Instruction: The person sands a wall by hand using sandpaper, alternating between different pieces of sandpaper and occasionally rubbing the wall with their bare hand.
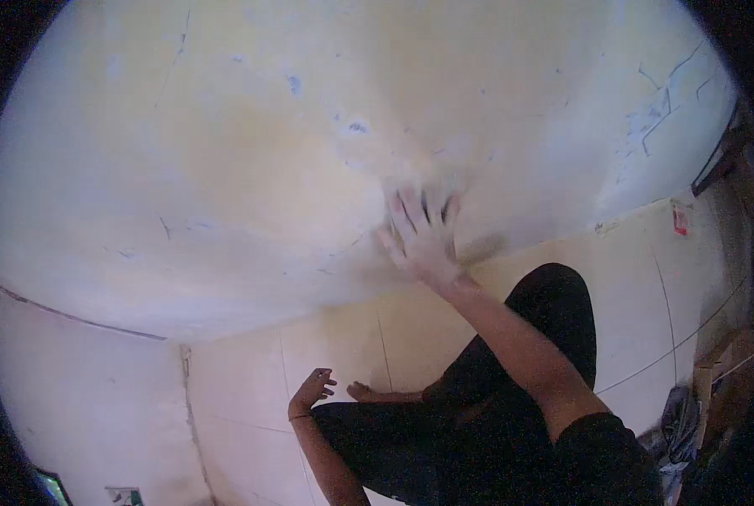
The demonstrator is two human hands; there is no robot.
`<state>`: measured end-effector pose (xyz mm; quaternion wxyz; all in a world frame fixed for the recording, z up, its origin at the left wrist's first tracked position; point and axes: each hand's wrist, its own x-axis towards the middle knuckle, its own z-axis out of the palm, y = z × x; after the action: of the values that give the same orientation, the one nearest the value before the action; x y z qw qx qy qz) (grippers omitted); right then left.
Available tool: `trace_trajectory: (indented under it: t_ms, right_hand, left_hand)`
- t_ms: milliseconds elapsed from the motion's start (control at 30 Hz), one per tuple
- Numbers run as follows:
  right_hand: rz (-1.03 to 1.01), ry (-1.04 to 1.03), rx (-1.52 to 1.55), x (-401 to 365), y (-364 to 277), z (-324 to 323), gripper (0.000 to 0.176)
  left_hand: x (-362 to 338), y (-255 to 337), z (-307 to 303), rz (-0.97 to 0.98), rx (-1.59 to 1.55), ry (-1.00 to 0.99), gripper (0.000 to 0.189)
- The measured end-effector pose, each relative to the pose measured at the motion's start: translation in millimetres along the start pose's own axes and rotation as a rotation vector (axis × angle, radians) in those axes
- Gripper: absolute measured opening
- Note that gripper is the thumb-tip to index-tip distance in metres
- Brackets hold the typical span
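My right hand (426, 232) reaches up to the wall (250, 169), its fingers stretched and spread against the surface. The hand is whitish as if dusty, and the fingertips are a little blurred. Whether anything thin lies under the palm is hidden. The wall is cream-coloured, with bluish chipped patches and fine cracks. Lower down, my left hand (314, 390) rests by my bent knee, fingers loosely bent and apart, holding nothing visible. A thin band circles the left wrist.
I sit with bent legs in dark clothing on a pale tiled floor (630, 295). A side wall (82, 388) stands at left. At right are a small red-and-white packet (679, 219), a cardboard box (731, 358) and a dark cloth (678, 422). A thin cord crosses the floor.
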<state>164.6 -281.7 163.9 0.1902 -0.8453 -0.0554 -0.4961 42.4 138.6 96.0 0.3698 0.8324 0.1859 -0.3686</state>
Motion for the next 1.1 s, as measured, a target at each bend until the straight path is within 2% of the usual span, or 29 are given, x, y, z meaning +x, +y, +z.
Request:
trace_trajectory:
  t_ms: [33,133,200,267,333,433,533,567,667,733,767,833,900,1000,1067,1100]
  right_hand:
    - [-0.039,-0.023,-0.063,-24.7,3.8,16.7,0.075]
    - [0.205,-0.272,0.103,-15.8,-22.6,0.3,0.074]
    - [0.193,-0.102,0.164,40.1,-32.0,-35.5,0.071]
    - [0.177,-0.004,0.181,65.9,-32.3,-49.0,0.068]
    - [0.146,0.036,0.15,74.7,-24.6,-52.7,0.066]
    - [0.11,-0.362,0.048,-8.7,-18.5,-6.9,0.069]
    - [0.097,-0.346,0.093,-16.9,-32.8,-8.9,0.069]
    - [0.09,-0.253,0.077,-10.0,-31.0,-4.4,0.068]
    - [0.168,0.059,0.019,72.1,-17.6,-54.9,0.067]
    - [0.187,0.073,-0.022,67.9,-8.5,-47.6,0.068]
    - [0.192,0.084,-0.04,63.1,-2.2,-41.7,0.069]
    - [0.128,-0.148,-0.083,10.5,-12.8,-16.3,0.068]
    - [0.002,-0.363,0.054,-30.2,-27.0,-5.9,0.066]
    - [0.087,-0.277,0.122,-24.6,-37.0,-0.1,0.066]
    - [0.104,-0.15,0.058,28.7,-25.6,-23.5,0.068]
    - [0.192,-0.054,0.03,51.5,-12.8,-37.2,0.068]
  left_hand:
    - [-4.5,13.9,1.3,0.022,-0.004,0.029,0.042]
    - [-7.4,24.5,1.5,0.122,-0.039,0.066,0.044]
    - [-10.2,23.7,3.2,0.145,-0.072,0.076,0.043]
    - [6.0,-16.8,-4.3,-0.026,-0.056,0.0,0.044]
    - [4.5,-13.0,-3.1,-0.167,0.007,-0.052,0.046]
    - [-0.5,3.5,0.3,-0.023,-0.055,0.018,0.046]
    - [-7.3,16.7,3.2,0.128,-0.04,0.078,0.044]
    - [-5.6,16.1,0.7,0.187,-0.04,0.083,0.043]
    - [-11.2,-5.3,-0.4,0.018,-0.028,0.038,0.044]
    - [-0.8,-8.2,0.6,-0.113,0.059,-0.039,0.045]
    - [3.7,-7.2,0.3,-0.102,0.039,-0.029,0.046]
    - [1.7,5.6,0.2,-0.074,-0.003,0.011,0.046]
    - [-6.2,18.2,4.1,0.057,-0.062,0.063,0.046]
    - [-7.9,17.8,2.4,0.14,-0.092,0.132,0.043]
    - [-1.3,-10.5,-2.6,0.076,0.0,0.068,0.042]
    - [4.3,-16.9,-0.4,0.057,0.037,0.029,0.042]
